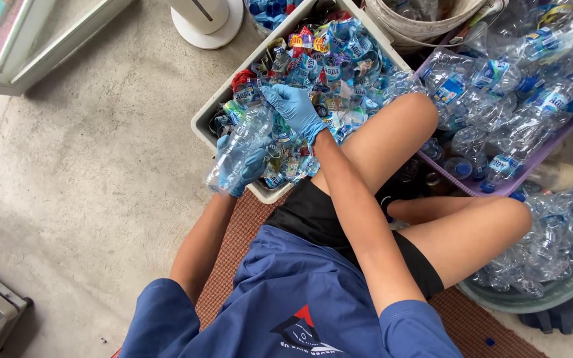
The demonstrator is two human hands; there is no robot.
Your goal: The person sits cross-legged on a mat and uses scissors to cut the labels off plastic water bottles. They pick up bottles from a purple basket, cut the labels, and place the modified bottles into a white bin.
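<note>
Label-stripping step: my left hand [243, 171] clasps a clear plastic bottle [237, 147] over the white bin [201, 121] of torn labels [313, 63], while my right hand [294, 109] pinches its upper end; the next move likely needs a firm peel.

bottle [237, 147]: I'm seeing clear, glossy, crinkled plastic
gloves [296, 109]: I'm seeing smooth blue rubber
floor [94, 152]: I'm seeing rough matt concrete

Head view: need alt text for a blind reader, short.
A seated person's left hand and right hand, both in blue gloves, hold a clear plastic bottle over a grey bin of torn labels. Trays of empty bottles sit alongside.
</note>
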